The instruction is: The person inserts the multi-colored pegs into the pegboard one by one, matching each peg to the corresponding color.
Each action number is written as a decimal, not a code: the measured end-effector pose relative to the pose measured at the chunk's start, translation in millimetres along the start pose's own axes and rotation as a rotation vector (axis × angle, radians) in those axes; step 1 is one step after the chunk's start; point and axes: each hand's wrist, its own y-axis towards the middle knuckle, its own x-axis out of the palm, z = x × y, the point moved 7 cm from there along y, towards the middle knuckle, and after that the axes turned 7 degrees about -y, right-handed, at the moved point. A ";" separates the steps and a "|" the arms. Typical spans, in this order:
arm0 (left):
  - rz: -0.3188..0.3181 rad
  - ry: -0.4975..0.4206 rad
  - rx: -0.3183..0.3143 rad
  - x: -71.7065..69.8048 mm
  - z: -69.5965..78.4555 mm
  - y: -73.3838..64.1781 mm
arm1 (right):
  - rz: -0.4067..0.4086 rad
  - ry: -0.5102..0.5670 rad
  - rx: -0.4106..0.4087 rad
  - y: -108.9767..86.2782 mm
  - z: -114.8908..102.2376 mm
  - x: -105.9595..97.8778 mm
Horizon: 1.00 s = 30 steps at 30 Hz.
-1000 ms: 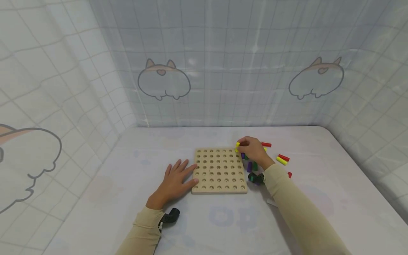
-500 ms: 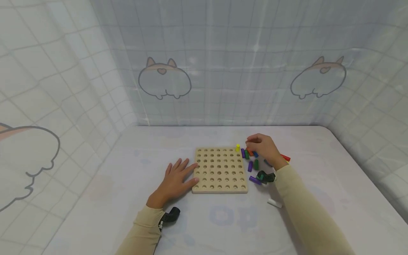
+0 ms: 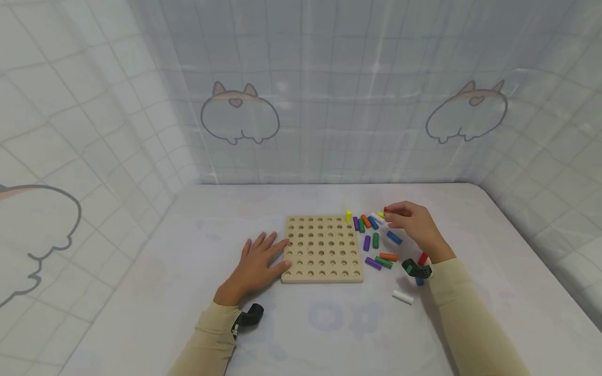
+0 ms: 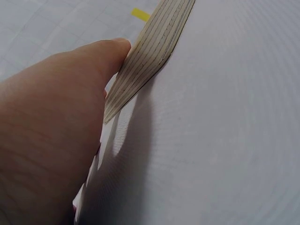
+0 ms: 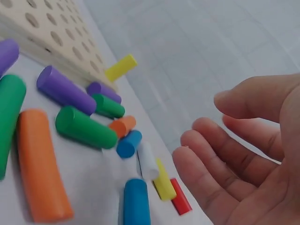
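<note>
My left hand (image 3: pixel 256 267) lies with spread fingers along the left edge of a square wooden pegboard (image 3: pixel 324 280). In the left wrist view its thumb touches the board's layered side (image 4: pixel 154 47). One yellow peg (image 3: pixel 348 215) stands upright in the far right corner hole; the other holes hold no pegs. Over the loose pegs right of the board hovers my right hand (image 3: pixel 420 228), fingers loosely bent and holding nothing. Nearest to it are a red peg (image 5: pixel 181 196) and a yellow peg (image 5: pixel 164 180), lying on the table past the fingertips in the right wrist view.
Loose purple, green, orange, blue and white pegs lie right of the board, among them an orange peg (image 3: pixel 389 257) and a blue peg (image 3: pixel 394 237). A white peg (image 3: pixel 403 297) lies nearer the front. A tiled-pattern curtain (image 3: pixel 320 104) encloses the table's back and sides.
My right hand has let go of the yellow peg, now upright in the board's far right corner, and has moved right over the loose pegs. The left hand has stayed in place.
</note>
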 end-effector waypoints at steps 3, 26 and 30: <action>0.006 0.004 -0.003 -1.5 -0.2 1.2 | 0.037 -0.008 -0.003 -2.9 3.7 -7.9; 0.011 0.009 -0.004 0.5 -5.1 1.9 | 0.171 -0.104 0.055 -21.6 55.1 -45.2; 0.016 0.005 0.004 1.9 -4.7 2.1 | 0.185 -0.112 0.066 -23.2 60.2 -46.1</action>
